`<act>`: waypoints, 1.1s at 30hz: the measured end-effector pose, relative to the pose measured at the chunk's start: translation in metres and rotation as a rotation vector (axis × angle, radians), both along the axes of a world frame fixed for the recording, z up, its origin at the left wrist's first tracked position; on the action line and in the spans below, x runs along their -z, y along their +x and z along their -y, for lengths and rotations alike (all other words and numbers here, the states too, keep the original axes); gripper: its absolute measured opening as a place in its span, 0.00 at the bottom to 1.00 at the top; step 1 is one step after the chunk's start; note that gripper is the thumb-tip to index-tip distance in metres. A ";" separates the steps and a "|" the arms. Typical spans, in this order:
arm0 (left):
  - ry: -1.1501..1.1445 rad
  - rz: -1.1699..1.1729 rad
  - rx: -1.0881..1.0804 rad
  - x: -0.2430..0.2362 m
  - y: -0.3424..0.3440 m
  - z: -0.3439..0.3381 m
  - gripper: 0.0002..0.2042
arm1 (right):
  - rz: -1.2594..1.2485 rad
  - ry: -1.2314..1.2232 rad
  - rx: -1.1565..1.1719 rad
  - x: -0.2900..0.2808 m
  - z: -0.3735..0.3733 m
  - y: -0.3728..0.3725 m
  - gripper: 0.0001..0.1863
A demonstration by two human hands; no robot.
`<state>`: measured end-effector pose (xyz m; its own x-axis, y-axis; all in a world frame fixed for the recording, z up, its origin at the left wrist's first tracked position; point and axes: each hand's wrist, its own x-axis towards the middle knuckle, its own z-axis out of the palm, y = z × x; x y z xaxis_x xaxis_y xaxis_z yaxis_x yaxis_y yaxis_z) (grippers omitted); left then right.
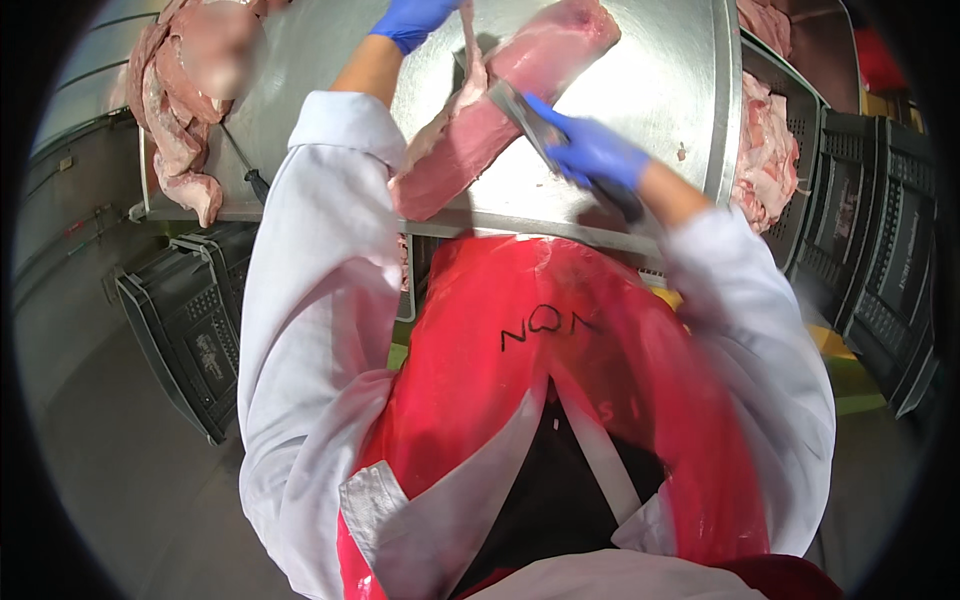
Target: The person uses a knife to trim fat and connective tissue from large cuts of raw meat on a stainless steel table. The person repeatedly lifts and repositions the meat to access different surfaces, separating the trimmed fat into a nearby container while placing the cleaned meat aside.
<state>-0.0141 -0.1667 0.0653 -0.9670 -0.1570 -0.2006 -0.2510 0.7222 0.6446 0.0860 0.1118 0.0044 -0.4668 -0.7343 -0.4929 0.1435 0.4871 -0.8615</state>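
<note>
A long pink loin of meat (555,50) lies slantwise on the steel table, from the far right toward the near left. At the top edge, my blue-gloved left hand (415,20) is closed on a thin strip of meat trim (470,45), pulled up from the loin's left side; its fingertips are partly cut off by the picture edge. My right hand (600,150), gloved in blue too, is wrapped round a knife (530,122). The blade lies across the loin, near the base of the strip, and its tip is partly hidden there.
Large raw meat pieces (175,110) sit at the table's left, a dark-handled tool (257,184) beside them. Right of the steel table (660,80), a crate holds meat trimmings (765,150). Dark plastic crates stand right (830,190) and lower left (185,330).
</note>
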 end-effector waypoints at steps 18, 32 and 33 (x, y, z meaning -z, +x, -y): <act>0.680 -0.283 -0.054 -0.042 0.041 0.079 0.04 | -0.299 0.117 -0.064 0.001 0.090 0.028 0.39; 0.968 -0.315 0.080 -0.084 0.089 0.129 0.01 | -0.508 -0.116 -0.114 0.035 0.095 0.067 0.35; 0.997 -0.301 0.119 -0.085 0.092 0.118 0.01 | -0.448 -0.100 -0.094 0.036 0.130 0.049 0.35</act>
